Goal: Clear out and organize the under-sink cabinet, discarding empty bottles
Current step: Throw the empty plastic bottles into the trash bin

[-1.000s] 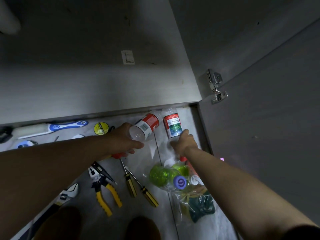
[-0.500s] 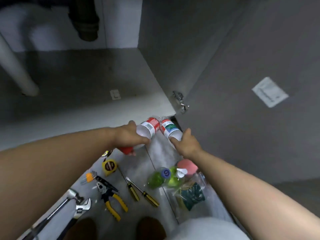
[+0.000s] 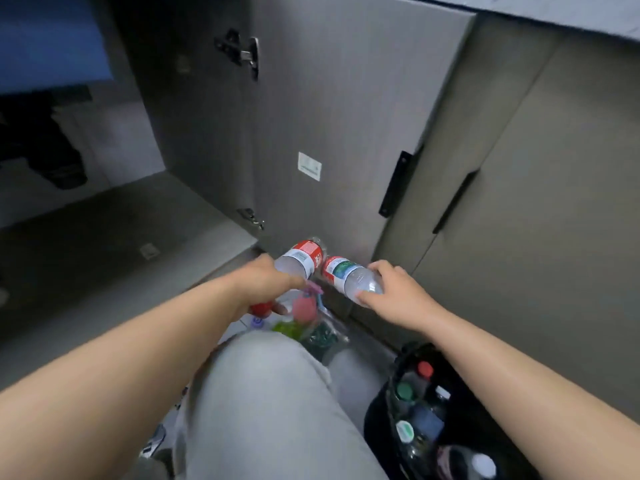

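Left of the open cabinet door [image 3: 346,116], the bare cabinet floor [image 3: 104,258] lies in dim light. At the foot of the door, the left hand [image 3: 266,282] has its fingers curled round a tilted plastic bottle with a red-and-white label [image 3: 301,259]. Close beside it, also before the door's lower edge, the right hand [image 3: 394,296] grips a clear bottle with a red-and-green label [image 3: 344,277] between thumb and fingers. Below and right of the door, a black bin [image 3: 375,420] holds capped bottles [image 3: 403,391].
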Available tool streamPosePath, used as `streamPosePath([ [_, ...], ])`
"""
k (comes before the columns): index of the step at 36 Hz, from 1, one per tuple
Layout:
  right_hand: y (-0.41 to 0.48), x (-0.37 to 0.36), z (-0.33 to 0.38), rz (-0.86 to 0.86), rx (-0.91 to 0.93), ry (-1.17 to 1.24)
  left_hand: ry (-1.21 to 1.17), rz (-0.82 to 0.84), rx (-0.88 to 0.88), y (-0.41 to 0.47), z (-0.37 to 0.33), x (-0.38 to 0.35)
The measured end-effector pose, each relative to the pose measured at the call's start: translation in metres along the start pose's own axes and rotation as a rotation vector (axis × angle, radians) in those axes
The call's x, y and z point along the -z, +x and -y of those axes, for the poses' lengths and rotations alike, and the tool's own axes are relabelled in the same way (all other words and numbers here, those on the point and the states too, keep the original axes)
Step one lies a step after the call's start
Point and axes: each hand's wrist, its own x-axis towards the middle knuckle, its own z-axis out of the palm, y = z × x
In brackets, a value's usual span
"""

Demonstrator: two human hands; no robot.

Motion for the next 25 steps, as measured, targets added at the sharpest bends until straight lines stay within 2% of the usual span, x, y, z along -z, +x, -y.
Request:
streamPosePath([
  [4, -0.052, 0.034, -0.044, 0.036, -0.015, 0.034, 0.078, 0.089, -0.034, -0.02, -0.019, -0.044],
  [14, -0.13, 0.093, -0.119, 0.122, -0.171, -0.075, 0.079, 0.296, -0.027, -0.05, -0.036, -0.146],
  [19, -0.139, 0.087, -0.141, 0.202, -0.277, -0.118, -0.005, 0.287, -0.095, -0.051, -0.029, -0.152],
  [25, -0.132, 0.031, -0.151, 0.351, -0.363, -0.211, -0.072, 0.285, -0.11, -0.041, -0.027, -0.152],
])
